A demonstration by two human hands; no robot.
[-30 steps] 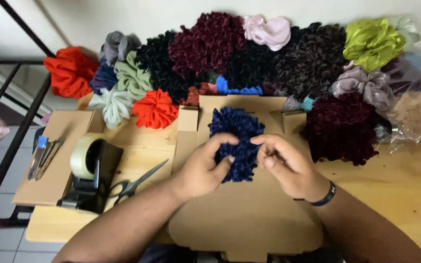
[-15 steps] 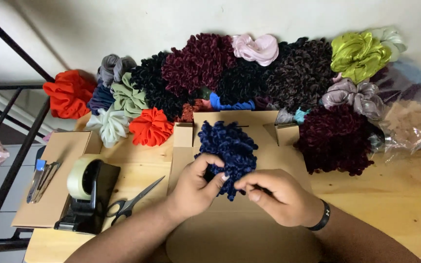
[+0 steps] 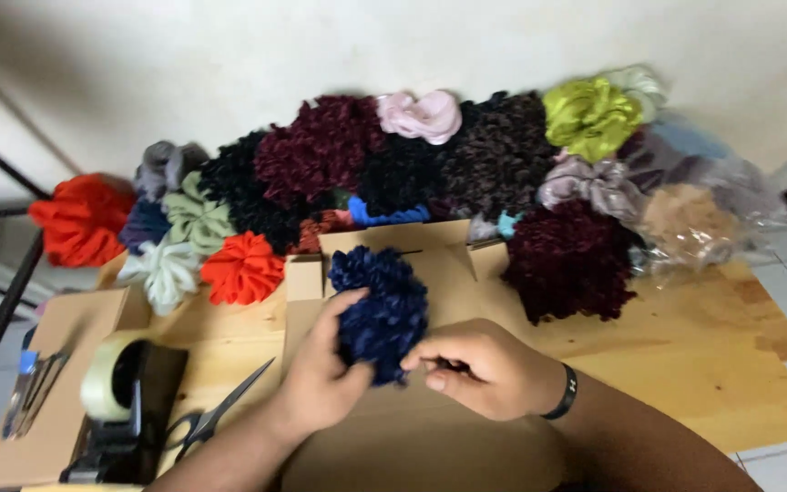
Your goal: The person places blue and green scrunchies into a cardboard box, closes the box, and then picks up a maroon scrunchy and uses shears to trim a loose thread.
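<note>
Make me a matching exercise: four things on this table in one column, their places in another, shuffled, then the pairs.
Things:
1. navy scrunchie bundle
2. scissors
3. tape dispenser
4. lime green scrunchie

Places:
A. top right of the pile, by the wall
B. between both hands, over the flat cardboard box
C. far left, on a cardboard piece
D. just right of the tape dispenser

Pairs: 1-B, 2-D, 3-C, 4-A

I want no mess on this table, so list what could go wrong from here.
The navy scrunchie bundle is gripped only at its lower edge by the left hand and right hand, so pieces may slip loose onto the cardboard sheet. The open scissors lie close beside the left forearm, which could catch them.
</note>
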